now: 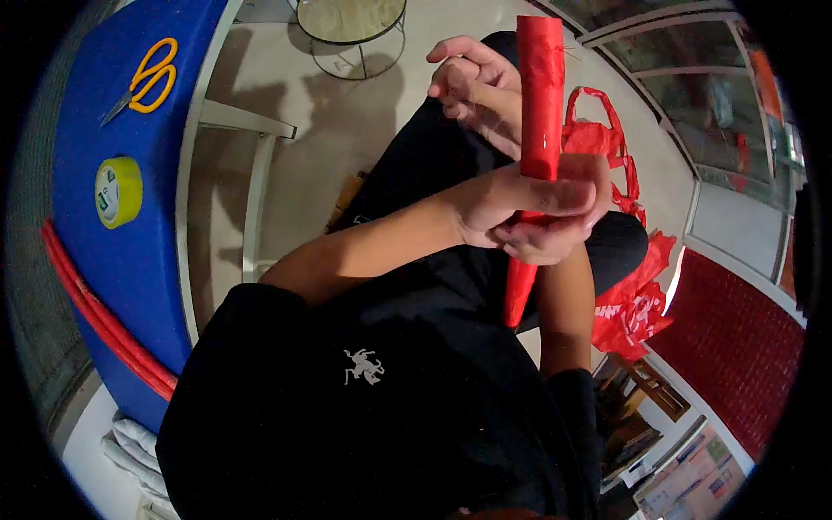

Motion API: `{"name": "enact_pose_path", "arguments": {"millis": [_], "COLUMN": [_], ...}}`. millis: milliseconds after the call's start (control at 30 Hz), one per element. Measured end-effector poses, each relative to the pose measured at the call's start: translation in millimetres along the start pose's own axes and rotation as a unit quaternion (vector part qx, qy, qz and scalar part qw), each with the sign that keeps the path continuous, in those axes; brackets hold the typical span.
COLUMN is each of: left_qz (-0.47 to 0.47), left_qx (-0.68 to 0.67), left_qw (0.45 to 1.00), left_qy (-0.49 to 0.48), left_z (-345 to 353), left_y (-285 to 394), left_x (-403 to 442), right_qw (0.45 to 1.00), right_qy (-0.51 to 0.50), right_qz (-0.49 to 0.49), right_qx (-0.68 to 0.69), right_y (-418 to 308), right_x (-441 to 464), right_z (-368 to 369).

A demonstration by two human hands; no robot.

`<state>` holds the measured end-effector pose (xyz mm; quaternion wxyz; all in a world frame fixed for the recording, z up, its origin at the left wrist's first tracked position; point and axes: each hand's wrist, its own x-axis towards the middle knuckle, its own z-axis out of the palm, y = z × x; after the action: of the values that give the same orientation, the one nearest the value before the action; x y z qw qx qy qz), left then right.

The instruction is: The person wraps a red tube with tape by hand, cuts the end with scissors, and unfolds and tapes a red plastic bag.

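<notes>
A black shirt [364, 433] is filling the view nearest the camera, spreading around six o'clock. Above it, toward one o'clock, the left hand [559, 201] is clamping a red tube [539, 104], with the thumb lying across the front and the fingers wrapping around it below the middle. The tube is standing nearly upright, its wide end pointing to twelve and its narrow end to six. That low grip is probably steadying it while leaving the upper length bare.

The right hand [481, 91] is reaching up behind the tube toward twelve, its fingers curling loosely; whether they are pinching anything, or touching the tube, I cannot tell.

Farther out, a red bag [598, 139] is lying on the floor at two o'clock, and more red plastic [637, 303] is spreading just past three. A round stool [351, 19] is standing between eleven and twelve.

From eight to eleven o'clock, a blue table [160, 260] is running beside the person, seemingly serving as a side rest within reach. Scissors [154, 82] are lying there at ten, tape [128, 191] is sitting between nine and ten, and red rods [104, 321] are lying together just below nine, perhaps grouped for tidiness.
</notes>
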<state>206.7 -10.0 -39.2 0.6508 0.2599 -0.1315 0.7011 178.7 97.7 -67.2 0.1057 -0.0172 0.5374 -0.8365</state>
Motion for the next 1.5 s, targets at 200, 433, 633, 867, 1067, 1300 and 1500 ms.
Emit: {"name": "enact_pose_path", "arguments": {"millis": [200,433,633,867,1067,1300,1500], "left_qz": [0.11,0.178,0.187,0.265,0.293,0.305,0.334], "left_qx": [0.065,0.189,0.306,0.412,0.445,0.389,0.375], "left_qw": [0.989,0.944,0.888,0.804,0.771,0.792,0.786], "left_qy": [0.072,0.204,0.287,0.338,0.348,0.358,0.36], "left_z": [6,9,-30,-28,-38,-52,-61], "left_y": [-7,-3,-7,7,24,38,47], "left_x": [2,3,-4,-4,-9,-9,-5], "right_qw": [0.99,0.907,0.773,0.844,0.963,0.936,0.914], "right_qy": [-0.119,0.4,0.454,0.37,0.214,0.31,0.373], "right_qz": [-0.013,-0.113,-0.274,-0.013,0.143,0.165,0.162], "right_qx": [0.073,-0.065,-0.348,-0.389,0.082,0.035,-0.001], "right_y": [5,-61,-101,-38,25,19,17], "right_x": [9,-43,-84,-114,-151,-147,-136], "right_z": [-9,-51,32,57,70,65,68]}}
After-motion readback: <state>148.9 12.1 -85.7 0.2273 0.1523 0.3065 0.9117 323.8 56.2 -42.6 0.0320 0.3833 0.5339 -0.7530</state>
